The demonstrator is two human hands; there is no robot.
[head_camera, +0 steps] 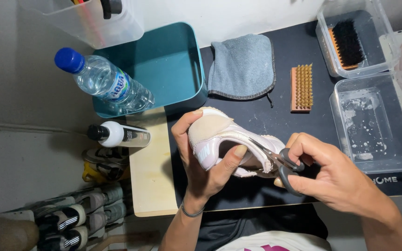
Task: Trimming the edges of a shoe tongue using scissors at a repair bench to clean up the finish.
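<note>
At frame centre my left hand [205,162] grips the pale pink sneaker [224,139] while my right hand [331,172] works grey-handled scissors [280,162] at its collar, so I judge trimming is underway and needs careful snips.

Pale pink shoe [219,139] heel-up; black-handled scissors [280,162] inside.

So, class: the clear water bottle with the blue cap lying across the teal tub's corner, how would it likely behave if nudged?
The water bottle lies on its side and is round, so it would probably roll. It rests partly on the rim of the teal tub, so it may slip off. It looks filled with water, so likely heavy for its size.
</note>
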